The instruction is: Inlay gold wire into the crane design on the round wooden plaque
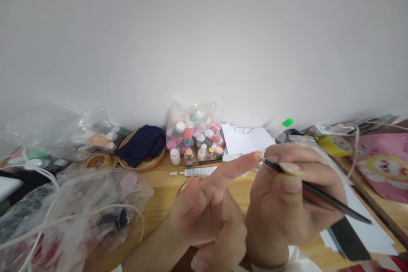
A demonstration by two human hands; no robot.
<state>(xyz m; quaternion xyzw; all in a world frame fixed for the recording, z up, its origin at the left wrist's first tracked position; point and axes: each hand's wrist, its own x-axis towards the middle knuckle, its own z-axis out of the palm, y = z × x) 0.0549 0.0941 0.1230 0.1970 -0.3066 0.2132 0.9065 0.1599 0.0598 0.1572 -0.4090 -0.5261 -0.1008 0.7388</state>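
My left hand (210,216) is turned palm up, its index finger stretched out to the right and thumb apart; the other fingers curl in. Nothing that I can make out is held in it. My right hand (293,195) grips a slim black tool (331,202) like a pen, between thumb and fingers. Its fine silvery tip is right at the tip of my left index finger; whether they touch, or whether something tiny lies there, I cannot tell. The tool's tapered back end sticks out to the lower right.
Behind my hands stand small bottles (188,157), a white tube (199,171), a bag of bead jars (194,129) and white paper (245,141). Navy cloth (142,144) lies on a hoop. Plastic bags (79,208) and white cables crowd the left; a dark phone-like slab (349,240) lies right.
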